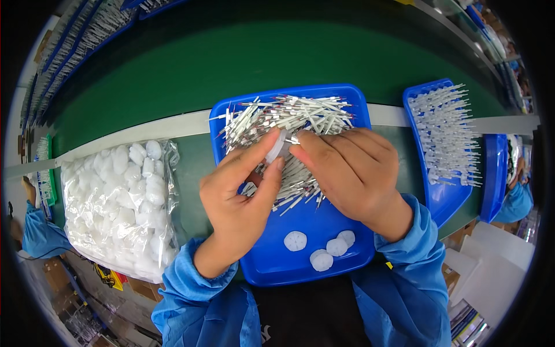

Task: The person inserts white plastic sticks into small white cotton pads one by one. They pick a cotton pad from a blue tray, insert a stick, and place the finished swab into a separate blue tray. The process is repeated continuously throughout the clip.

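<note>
Above a blue tray (341,220), my two hands meet. Between thumb and fingers, my left hand (234,205) pinches a translucent white round cap (277,146), turned on its edge. My right hand (361,173) grips a thin white stick (293,140), most of it hidden by the fingers; its end is at the cap's face, and I cannot tell whether it is seated. Beneath the hands lies a heap of similar white sticks (306,115), some with dark or reddish ends. Several white round caps (295,241) rest at the tray's near end.
A clear bag (118,202) full of white caps lies at left on the green table (277,52). To the right, a blue tray (442,136) holds rows of sticks; another blue tray (494,173) stands beyond. People's hands (28,189) show at both far sides.
</note>
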Demonstrator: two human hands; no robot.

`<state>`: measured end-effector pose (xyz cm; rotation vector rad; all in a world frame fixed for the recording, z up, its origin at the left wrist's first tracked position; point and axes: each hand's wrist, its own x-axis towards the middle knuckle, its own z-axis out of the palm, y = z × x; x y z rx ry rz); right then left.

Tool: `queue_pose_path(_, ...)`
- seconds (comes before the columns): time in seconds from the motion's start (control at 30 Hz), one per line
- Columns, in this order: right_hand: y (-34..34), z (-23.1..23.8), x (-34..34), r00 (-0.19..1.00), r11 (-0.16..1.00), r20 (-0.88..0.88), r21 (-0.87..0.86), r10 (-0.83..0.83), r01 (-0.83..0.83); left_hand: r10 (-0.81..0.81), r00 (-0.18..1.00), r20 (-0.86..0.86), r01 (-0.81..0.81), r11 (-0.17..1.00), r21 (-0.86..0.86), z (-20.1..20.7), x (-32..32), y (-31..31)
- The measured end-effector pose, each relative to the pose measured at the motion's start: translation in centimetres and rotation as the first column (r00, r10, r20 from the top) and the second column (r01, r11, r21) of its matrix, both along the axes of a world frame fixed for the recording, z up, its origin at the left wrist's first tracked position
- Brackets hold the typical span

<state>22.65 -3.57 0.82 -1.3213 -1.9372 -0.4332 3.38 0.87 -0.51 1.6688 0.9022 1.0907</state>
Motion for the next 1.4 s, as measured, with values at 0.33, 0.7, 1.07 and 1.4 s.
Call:
queue_pose_path(0.33, -0.1, 0.6, 0.2, 0.996, 0.996, -0.082, -0.085, 0.028, -0.035, -0.046, 0.997, 0.065, 0.049, 0.998, -0.044, -0.4, -0.3, 0.4)
queue_pose_path(0.7, -0.3, 1.4, 1.4, 0.812, 0.920, -0.580, -0.281, 0.065, -0.274, -0.160, 0.985, 0.063, 0.153, 0.983, 0.102, 0.6, -0.8, 1.4)
queue_pose_path(1.07, -1.2, 0.5, 1.0, 0.481, 0.783, -0.875, -0.336, -0.054, -0.524, -0.184, 0.980, -0.076, 0.196, 0.952, 0.236, 1.1, -0.6, 1.1)
queue_pose_path(1.4, -1.2, 0.2, 1.5, 0.404, 0.714, -0.911, -0.341, -0.088, -0.612, -0.222, 0.972, -0.076, 0.234, 0.944, 0.233, 0.5, -0.3, 0.7)
